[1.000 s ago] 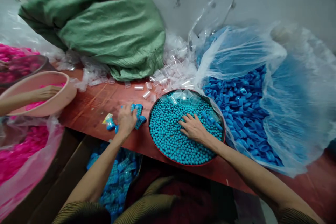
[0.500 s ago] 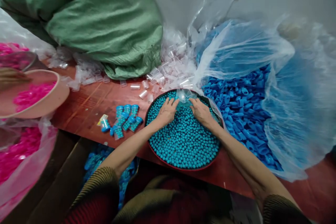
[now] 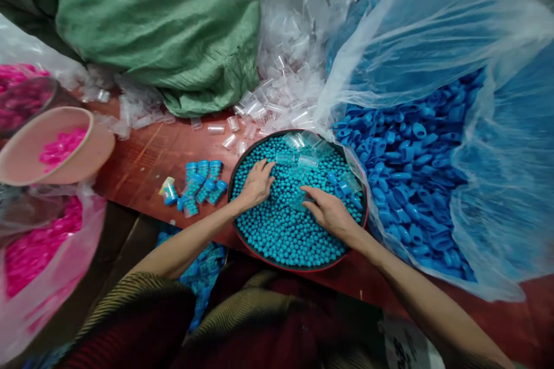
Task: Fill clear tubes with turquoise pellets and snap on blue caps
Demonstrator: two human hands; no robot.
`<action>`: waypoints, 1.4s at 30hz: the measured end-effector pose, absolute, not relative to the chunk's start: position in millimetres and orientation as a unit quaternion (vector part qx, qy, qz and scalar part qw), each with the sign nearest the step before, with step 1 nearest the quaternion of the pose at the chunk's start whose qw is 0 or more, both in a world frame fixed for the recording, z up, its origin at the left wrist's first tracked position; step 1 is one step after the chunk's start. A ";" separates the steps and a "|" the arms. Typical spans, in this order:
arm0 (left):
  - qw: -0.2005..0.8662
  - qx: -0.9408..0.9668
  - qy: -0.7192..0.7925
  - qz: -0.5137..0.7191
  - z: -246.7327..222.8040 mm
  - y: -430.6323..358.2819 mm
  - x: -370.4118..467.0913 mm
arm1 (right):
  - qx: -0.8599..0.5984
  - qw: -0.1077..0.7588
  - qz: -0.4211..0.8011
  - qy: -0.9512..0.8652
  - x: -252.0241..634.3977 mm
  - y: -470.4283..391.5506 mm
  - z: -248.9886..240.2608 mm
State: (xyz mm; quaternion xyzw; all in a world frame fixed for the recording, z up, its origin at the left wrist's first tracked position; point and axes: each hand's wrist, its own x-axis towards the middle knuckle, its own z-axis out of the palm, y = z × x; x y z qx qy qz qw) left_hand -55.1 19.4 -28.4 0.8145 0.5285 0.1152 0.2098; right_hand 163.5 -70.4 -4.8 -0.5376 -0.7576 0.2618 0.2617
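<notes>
A round tray full of small teal balls stands in front of me. Several clear cylinders lie on the balls at its far side, and a few blue caps at its right. Over the left part of the balls is my left hand, fingers apart, holding nothing visible. My right hand reaches in from the right, thumb and forefinger spread beside a clear cylinder that is hard to make out among the balls.
Filled small bottles lie left of the tray. Behind are loose clear cylinders and a green sack. An open bag of blue caps is at right. Pink pieces fill a bowl and a bag at left.
Both hands have drawn back toward me from the tray's far side. Clear cylinders and blue caps now show on the balls. The other person's hand has left the pink bowl.
</notes>
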 end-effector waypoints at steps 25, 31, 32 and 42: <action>0.164 0.913 0.367 0.071 -23.1 -32.0 -44.4 | -0.589 0.065 0.072 -0.802 140.9 -24.1 -5.9; 0.142 0.927 0.311 0.156 -23.8 -48.9 -50.2 | -0.554 0.152 0.085 -0.814 135.2 -55.6 -7.9; 0.136 0.929 0.303 0.161 -22.6 -50.1 -50.1 | -0.544 0.157 0.108 -0.817 133.2 -57.8 -9.1; 0.173 0.917 0.359 0.029 -14.6 -44.4 -37.4 | -0.618 0.086 0.138 -0.769 114.4 -18.1 21.0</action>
